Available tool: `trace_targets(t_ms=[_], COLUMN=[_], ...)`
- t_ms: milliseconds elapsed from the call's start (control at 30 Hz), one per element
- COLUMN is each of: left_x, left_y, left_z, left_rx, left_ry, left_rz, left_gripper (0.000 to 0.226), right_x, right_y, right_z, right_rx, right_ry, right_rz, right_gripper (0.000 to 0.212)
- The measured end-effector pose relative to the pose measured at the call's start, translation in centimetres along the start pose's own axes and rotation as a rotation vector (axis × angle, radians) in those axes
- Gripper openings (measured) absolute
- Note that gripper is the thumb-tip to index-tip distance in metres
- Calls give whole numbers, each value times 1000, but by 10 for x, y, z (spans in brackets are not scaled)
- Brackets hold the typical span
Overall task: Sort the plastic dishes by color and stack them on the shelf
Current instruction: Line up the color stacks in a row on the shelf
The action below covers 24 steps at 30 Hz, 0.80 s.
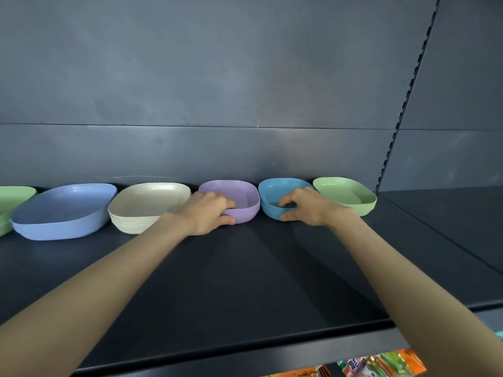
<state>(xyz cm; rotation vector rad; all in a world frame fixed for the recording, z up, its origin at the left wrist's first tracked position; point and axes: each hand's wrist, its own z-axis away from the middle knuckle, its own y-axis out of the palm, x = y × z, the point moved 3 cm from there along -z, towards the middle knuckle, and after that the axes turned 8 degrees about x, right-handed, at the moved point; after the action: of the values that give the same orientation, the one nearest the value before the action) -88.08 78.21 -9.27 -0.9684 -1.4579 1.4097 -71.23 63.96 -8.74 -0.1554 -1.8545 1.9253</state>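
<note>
Your left hand (209, 213) grips the purple dish stack (245, 213) at its near rim, fingers inside, thumb outside. Your right hand (307, 206) grips the teal dish (272, 191) likewise. Both dishes sit at the back of the dark shelf (245, 268), between the cream stack (147, 205) and a green dish (345, 194).

Left grip (209, 213) holds purple dishes (243, 197), seemingly stacked; right grip (306, 206) holds blue dish (272, 190).

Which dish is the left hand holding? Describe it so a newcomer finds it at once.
On the dark shelf, a row of dishes lines the back wall. The purple stack sits mid-row, between the cream stack and the blue dish, the left hand gripping its near rim. It alone is lilac; the large periwinkle stack is bluer.
</note>
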Motion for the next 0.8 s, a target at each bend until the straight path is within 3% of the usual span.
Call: trace_targets(t_ms=[200,267,367,567,733,800], left_x=[-2,-4,-6,-7,-8,-10], left_y=[5,5,4,0,-3,-3], left_z=[1,1,2,1,2,2], left_rx=[13,12,34,67,80,91], left_ry=[-17,-22,-36,-54,-36,-43], left_rz=[15,-9,-45,-34,-62,-73], left_gripper=[26,26,26,25,26,24], right_x=[1,2,4,1,0,0], right_y=[2,1,0,-1,-1,0], right_z=[1,3,4,3,0,-2], right_rx=[1,-9,-13,6,28,53], right_ry=[-24,-35,-31,-50,-45,-37], right_rz=[-3,-2,11,12,42,48], right_gripper=[8,37,45,38,9,16])
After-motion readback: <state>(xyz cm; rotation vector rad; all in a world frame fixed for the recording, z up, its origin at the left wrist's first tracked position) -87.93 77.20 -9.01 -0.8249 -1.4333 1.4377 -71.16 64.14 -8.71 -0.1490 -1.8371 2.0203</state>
